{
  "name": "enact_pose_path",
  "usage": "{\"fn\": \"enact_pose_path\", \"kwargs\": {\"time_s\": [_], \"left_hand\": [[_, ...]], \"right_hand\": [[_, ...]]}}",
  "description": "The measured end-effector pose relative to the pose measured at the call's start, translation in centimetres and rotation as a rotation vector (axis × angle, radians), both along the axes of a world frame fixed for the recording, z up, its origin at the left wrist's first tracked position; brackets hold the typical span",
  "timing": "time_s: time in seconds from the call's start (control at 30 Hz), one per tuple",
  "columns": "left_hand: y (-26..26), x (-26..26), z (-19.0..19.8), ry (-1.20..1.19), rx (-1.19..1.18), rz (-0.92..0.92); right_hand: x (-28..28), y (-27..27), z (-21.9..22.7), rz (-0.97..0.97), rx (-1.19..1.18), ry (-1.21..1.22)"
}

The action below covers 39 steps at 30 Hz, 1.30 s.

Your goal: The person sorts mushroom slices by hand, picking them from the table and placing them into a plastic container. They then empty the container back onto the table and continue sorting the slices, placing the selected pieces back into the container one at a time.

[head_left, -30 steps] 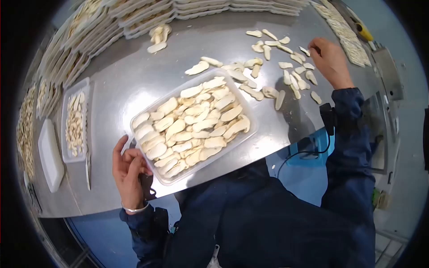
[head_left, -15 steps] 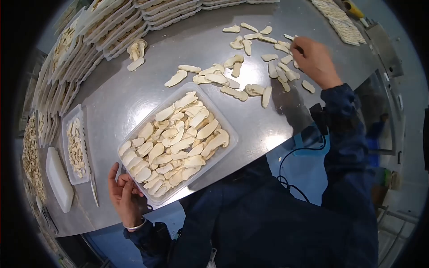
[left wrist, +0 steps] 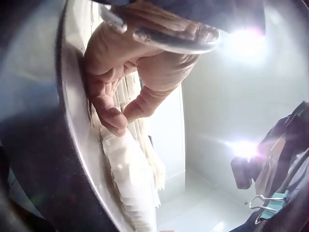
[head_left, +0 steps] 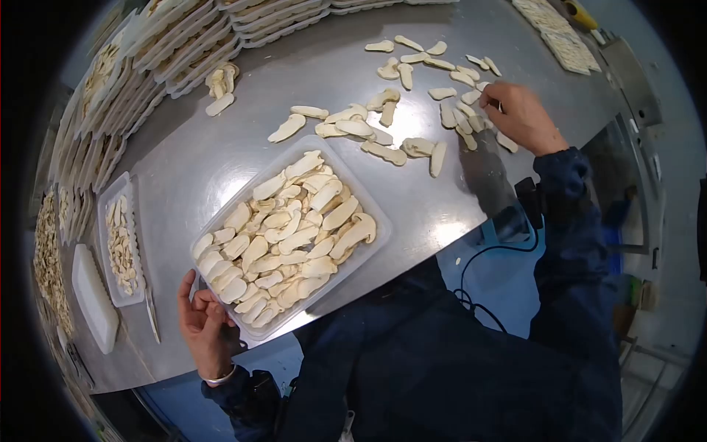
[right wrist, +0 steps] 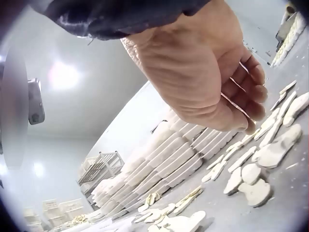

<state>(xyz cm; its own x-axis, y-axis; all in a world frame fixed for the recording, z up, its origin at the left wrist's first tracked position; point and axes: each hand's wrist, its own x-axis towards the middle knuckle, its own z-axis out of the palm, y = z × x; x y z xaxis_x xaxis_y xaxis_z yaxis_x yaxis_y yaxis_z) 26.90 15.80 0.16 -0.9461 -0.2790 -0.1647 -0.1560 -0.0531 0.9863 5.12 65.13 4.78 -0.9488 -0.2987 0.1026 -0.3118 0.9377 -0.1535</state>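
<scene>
A clear plastic tray (head_left: 383, 221) packed with pale mushroom slices (head_left: 298, 237) lies at the table's front edge. At its lower left corner my left hand (head_left: 206, 335) holds the tray, with thumb and fingertips at the rim; the left wrist view has them close together there. My right hand (head_left: 519, 118) is over loose mushroom slices (head_left: 442, 93) at the right of the table. Its fingers (right wrist: 258, 93) are loosely bent in the right wrist view, fingertips just above the slices, and nothing shows between them.
Stacked filled trays (head_left: 188, 51) line the back left. A smaller tray (head_left: 138, 291) of pieces, a white lid-like tray (head_left: 94, 298) and a knife (head_left: 152, 315) lie at left. Rows of slices (head_left: 560, 37) sit back right. A black cable (head_left: 462, 276) hangs below the table edge.
My right hand has left a slice at the back of the loose group and come down toward the nearer slices. The left hand stays at the tray corner. The head view has shifted.
</scene>
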Motion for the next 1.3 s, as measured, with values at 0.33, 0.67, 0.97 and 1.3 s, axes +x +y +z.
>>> {"fn": "enact_pose_path", "kwargs": {"time_s": [0.33,0.67,0.97,1.3], "left_hand": [[0.5,-0.3,0.3,-0.01,-0.013,0.004],[1.2,-0.7,0.4,-0.024,-0.006,0.022],[1.1,-0.7,0.1,0.001,-0.018,0.006],[1.2,-0.8,0.1,-0.002,-0.009,0.018]], "right_hand": [[2.7,-1.1,-1.2,-0.045,-0.144,0.046],[2.3,-3.8,-2.1,-0.116,0.051,0.073],[1.7,-3.1,-1.7,-0.001,-0.232,0.123],[2.5,-3.0,-2.3,0.249,-0.038,0.08]]}}
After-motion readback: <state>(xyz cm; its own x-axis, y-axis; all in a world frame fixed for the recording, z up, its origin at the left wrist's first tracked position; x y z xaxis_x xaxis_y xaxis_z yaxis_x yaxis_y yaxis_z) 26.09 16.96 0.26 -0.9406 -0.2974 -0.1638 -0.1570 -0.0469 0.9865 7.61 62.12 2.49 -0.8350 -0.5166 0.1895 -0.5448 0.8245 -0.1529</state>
